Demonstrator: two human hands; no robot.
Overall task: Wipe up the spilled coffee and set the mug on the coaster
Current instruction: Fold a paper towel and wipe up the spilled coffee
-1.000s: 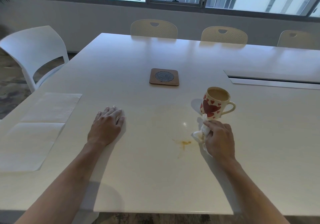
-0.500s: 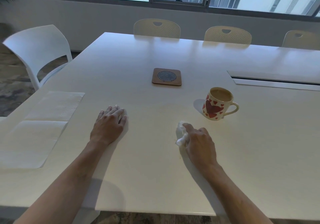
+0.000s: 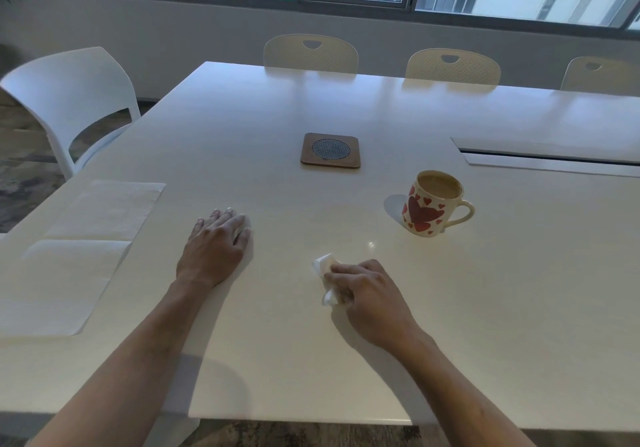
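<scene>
A cream mug [image 3: 429, 204] with red hearts, full of milky coffee, stands upright on the white table [image 3: 519, 308], handle to the right. The brown square coaster [image 3: 330, 151] with a round mesh centre lies bare beyond it, to the left. My right hand [image 3: 367, 291] is shut on a crumpled white tissue [image 3: 323, 268], pressing it onto the table in front of the mug. My left hand [image 3: 216, 244] rests flat on the table, palm down, holding nothing. No coffee stain shows on the surface around the tissue.
Two flat white napkins [image 3: 83, 242] lie at the left edge. A cable slot [image 3: 550, 157] is recessed in the table at the right. A white chair [image 3: 69, 100] stands at the left, several beige chairs [image 3: 310, 53] along the far side.
My right hand has swept the tissue leftward from beside the mug across the orange-brown stain, which no longer shows. The left hand has stayed put.
</scene>
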